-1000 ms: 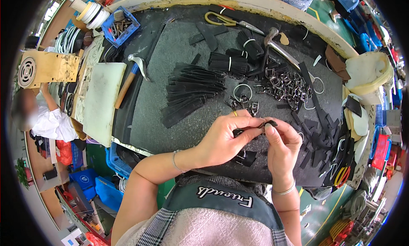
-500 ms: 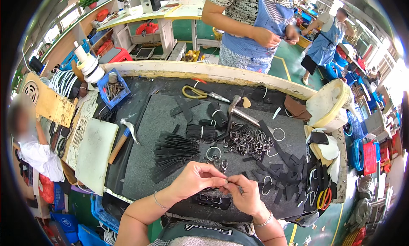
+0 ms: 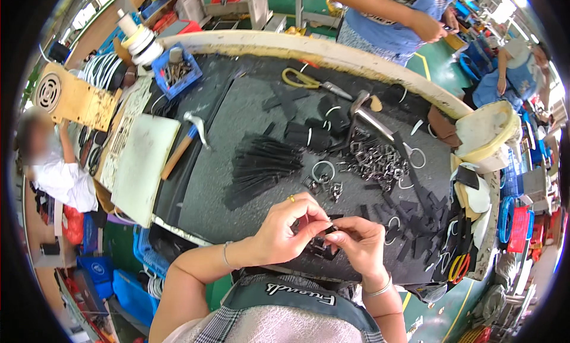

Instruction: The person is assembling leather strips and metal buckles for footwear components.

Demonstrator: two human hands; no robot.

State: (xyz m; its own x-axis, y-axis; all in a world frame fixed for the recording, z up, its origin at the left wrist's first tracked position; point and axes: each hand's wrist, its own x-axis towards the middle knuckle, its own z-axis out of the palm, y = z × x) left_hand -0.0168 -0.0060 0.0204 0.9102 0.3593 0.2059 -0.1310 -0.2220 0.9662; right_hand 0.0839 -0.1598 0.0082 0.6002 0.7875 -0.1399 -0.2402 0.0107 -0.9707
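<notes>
My left hand (image 3: pixel 291 230) and my right hand (image 3: pixel 361 243) meet above the near edge of the dark work mat (image 3: pixel 205 191). Thumbs and fingers of both pinch a small black piece (image 3: pixel 331 229); its exact kind is too small to tell. Below them, partly hidden, lie black strips with metal buckles (image 3: pixel 323 249). A fan of black strips (image 3: pixel 261 165) spreads beyond my left hand. Past the right one are a heap of metal buckles (image 3: pixel 374 159) and a pale ring (image 3: pixel 323 171) beside a few loose buckles. Cut black strips (image 3: pixel 415 224) scatter to the right.
A wooden-handled hammer (image 3: pixel 178 153) lies left, near a white board (image 3: pixel 145 165) and a blue basket (image 3: pixel 176 73). Farther back are yellow-handled scissors (image 3: pixel 303 78) and a metal hammer (image 3: pixel 374 118). A cream bucket (image 3: pixel 490 135) stands right. A person (image 3: pixel 386 22) works opposite.
The view has tilted down and shifted, so the table sits higher and more to the right in it. Both hands keep pinching together; the black piece between the fingertips now shows more plainly.
</notes>
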